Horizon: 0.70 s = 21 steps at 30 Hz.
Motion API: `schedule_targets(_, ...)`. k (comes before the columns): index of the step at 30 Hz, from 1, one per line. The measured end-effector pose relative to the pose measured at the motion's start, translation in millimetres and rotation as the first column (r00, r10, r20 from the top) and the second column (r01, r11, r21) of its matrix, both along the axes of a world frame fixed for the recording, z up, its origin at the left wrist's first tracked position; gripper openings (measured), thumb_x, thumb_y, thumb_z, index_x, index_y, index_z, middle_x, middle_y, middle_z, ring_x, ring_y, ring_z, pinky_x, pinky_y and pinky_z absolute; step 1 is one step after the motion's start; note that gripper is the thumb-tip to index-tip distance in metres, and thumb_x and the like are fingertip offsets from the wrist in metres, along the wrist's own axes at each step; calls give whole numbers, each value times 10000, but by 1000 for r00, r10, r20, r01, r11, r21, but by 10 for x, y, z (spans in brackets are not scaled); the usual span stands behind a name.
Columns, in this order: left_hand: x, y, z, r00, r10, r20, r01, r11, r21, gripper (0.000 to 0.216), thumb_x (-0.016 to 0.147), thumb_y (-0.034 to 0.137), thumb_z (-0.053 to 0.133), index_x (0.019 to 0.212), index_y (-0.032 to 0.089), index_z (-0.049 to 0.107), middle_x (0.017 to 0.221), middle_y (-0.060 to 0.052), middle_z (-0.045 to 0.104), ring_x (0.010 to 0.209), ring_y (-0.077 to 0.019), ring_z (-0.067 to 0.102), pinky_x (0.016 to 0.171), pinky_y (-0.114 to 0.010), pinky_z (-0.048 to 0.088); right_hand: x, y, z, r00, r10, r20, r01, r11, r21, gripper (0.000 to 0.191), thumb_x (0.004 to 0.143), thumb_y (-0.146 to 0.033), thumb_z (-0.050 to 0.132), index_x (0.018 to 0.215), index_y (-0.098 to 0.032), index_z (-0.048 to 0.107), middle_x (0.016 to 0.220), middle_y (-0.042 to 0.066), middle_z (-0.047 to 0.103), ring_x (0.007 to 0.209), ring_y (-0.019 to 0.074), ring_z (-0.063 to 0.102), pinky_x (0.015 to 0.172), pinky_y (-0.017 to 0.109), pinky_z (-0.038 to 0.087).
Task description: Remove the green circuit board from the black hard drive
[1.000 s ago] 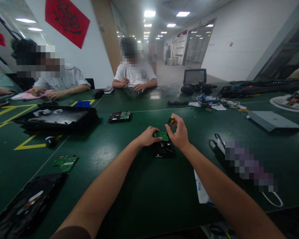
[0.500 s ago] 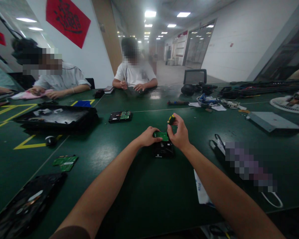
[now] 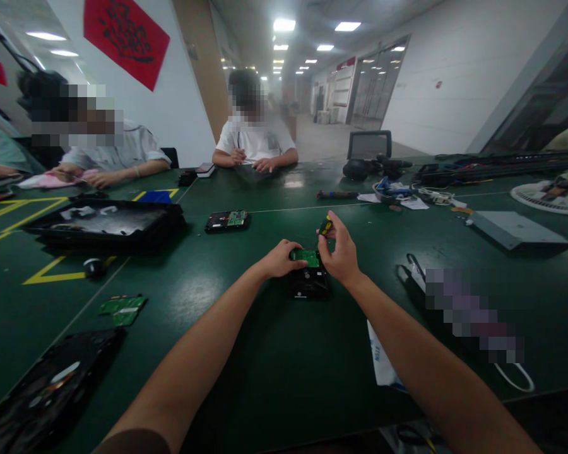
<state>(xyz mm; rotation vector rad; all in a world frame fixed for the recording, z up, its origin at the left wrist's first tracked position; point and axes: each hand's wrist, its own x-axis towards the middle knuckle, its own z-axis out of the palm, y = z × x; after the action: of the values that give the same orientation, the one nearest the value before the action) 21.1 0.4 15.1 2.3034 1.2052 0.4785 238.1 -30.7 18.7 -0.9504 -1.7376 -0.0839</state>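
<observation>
Head view looks down on a dark green desk (image 3: 274, 359), where a black hard drive (image 3: 308, 285) lies flat straight ahead between the two forearms, with a small green circuit board (image 3: 305, 255) on its far end. The left hand (image 3: 281, 258) is curled over the drive's far left corner, fingers touching the board's edge and pressing down. The right hand (image 3: 341, 255) is pinched shut on a short screwdriver (image 3: 325, 226) with a yellow-and-black handle, held upright just above the board's right side. Whether its tip meets a screw is too small to tell.

The drive looks dense and rigid, so it should sit steady, and its metal sides seem the safest hold. The board is likely thin and brittle, best taken by its edges. Well apart to the left lie a second drive (image 3: 228, 221), a black tray (image 3: 104, 224) and a loose green board (image 3: 123, 309).
</observation>
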Motion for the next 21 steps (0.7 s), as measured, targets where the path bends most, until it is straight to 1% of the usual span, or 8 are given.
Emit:
schedule_targets(2,1,3,-5,1000,-1,2,1,1000,0,607,851,514,731,1327,149,639,1252,-147,613,1187,-294,602,1056,-395,496,2,2,1,1000,-1,-10,1,1000,3,675,1002,-278,554,1614,-308,270,1431,138,547,1019,259,691,913,495,638)
schedule_targets(7,3,2,0,1000,-2,7,2,1000,-2,606,851,510,732,1334,156,635,1244,-140,620,1187,-295,600,1057,-409,495,2,-17,25,999,-38,-2,38,999,12,655,975,-327,629,1567,-328,350,1252,108,604,924,240,669,855,484,646)
schedule_targets(9,3,-7,12,1000,-2,6,2,1000,-5,601,854,512,729,1330,158,637,1237,-136,622,1195,-294,596,1067,-407,488,-1,-23,31,1000,-29,8,29,1000,2,651,986,-321,601,1579,-325,332,1286,115,603,965,249,671,889,498,639)
schedule_targets(12,2,-19,27,1000,9,1,-9,1000,-12,610,855,517,726,1341,162,630,1254,-138,610,1185,-290,601,1059,-400,492,-3,-10,13,1000,10,-2,-11,1000,-14,665,1008,-282,535,1614,-303,261,1448,142,543,1088,268,678,957,503,620)
schedule_targets(14,0,-18,27,1000,11,-6,-11,1000,-21,618,855,521,726,1348,163,625,1273,-141,598,1177,-287,605,1052,-396,495,-2,6,-6,1000,22,-17,-23,1000,-18,672,1010,-272,525,1619,-297,242,1487,145,521,1113,269,683,963,492,620)
schedule_targets(16,-3,-9,19,1000,8,-8,-8,1000,-29,625,855,530,725,1349,161,625,1290,-143,586,1167,-281,610,1055,-391,494,2,17,-19,1000,7,-26,-8,1000,-12,673,1003,-287,550,1610,-300,259,1464,141,537,1092,269,688,943,488,626)
schedule_targets(21,-4,8,0,1000,10,1,-10,999,-31,625,855,544,718,1346,167,627,1279,-137,587,1164,-281,612,1058,-388,493,3,-2,3,999,-37,4,37,999,13,646,977,-333,616,1565,-321,348,1321,121,598,965,258,678,871,499,640)
